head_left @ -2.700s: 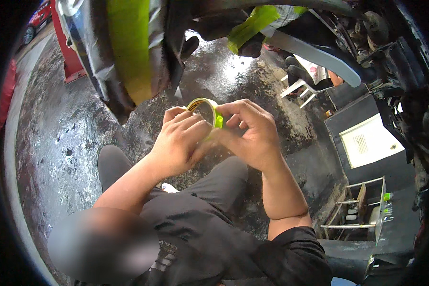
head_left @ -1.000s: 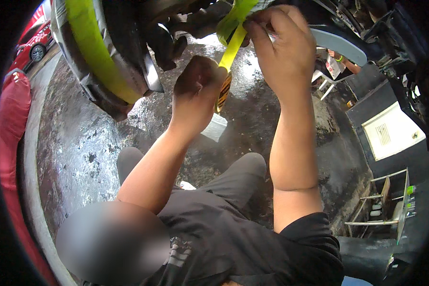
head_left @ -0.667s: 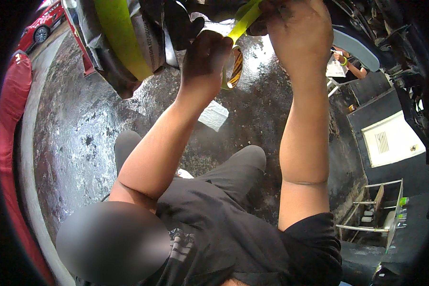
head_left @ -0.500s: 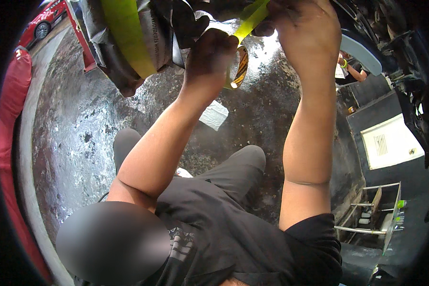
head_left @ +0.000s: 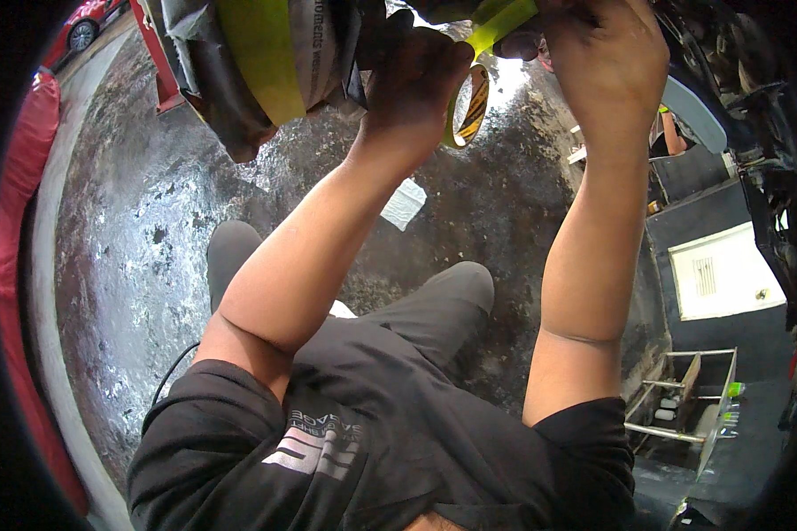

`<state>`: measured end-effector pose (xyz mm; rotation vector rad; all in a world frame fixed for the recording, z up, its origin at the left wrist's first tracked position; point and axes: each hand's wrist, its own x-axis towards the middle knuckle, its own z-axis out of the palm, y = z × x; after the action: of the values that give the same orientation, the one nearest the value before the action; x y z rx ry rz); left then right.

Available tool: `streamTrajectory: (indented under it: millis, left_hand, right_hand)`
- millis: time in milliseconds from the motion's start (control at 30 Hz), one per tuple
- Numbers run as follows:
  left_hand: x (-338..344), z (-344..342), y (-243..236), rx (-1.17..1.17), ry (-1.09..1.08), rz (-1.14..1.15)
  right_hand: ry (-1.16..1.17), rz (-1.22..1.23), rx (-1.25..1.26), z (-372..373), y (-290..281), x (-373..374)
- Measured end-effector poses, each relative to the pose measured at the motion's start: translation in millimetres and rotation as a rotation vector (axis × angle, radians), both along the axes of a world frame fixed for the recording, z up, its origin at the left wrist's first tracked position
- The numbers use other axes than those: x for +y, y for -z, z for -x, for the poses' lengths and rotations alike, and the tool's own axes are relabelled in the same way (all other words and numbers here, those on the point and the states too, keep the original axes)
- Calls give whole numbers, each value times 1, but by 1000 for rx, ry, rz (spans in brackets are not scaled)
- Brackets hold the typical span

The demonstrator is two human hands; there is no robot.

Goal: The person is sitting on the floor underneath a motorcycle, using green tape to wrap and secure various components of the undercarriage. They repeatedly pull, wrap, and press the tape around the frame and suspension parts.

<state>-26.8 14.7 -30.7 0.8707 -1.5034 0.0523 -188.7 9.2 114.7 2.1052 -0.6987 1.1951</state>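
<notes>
Left hand and right hand had shifted rightward across upper frame. Left gripped tape roll, upper centre; right's hold on yellow-green strip unclear. Judged best: even tension, no twist.

The tape roll sits between the two hands.

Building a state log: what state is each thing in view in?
Tape roll, partly unrolled
Strip, pulled out from the roll
Left hand, closed on the roll
Right hand, at the strip; grip unclear
Wrapped part, covered, taped
White sheet, lying on floor
White door, seemingly shut
</notes>
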Motion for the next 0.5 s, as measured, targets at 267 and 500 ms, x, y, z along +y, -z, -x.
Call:
streamTrajectory:
  millis: [267, 500]
  left_hand:
    - [0, 4, -1, 100, 75, -117]
    - [13, 11, -12, 270, 198, -277]
  right_hand:
    - [-52, -102, -67, 4, -1, 11]
    - [-164, -428, -255, 14, -6, 12]
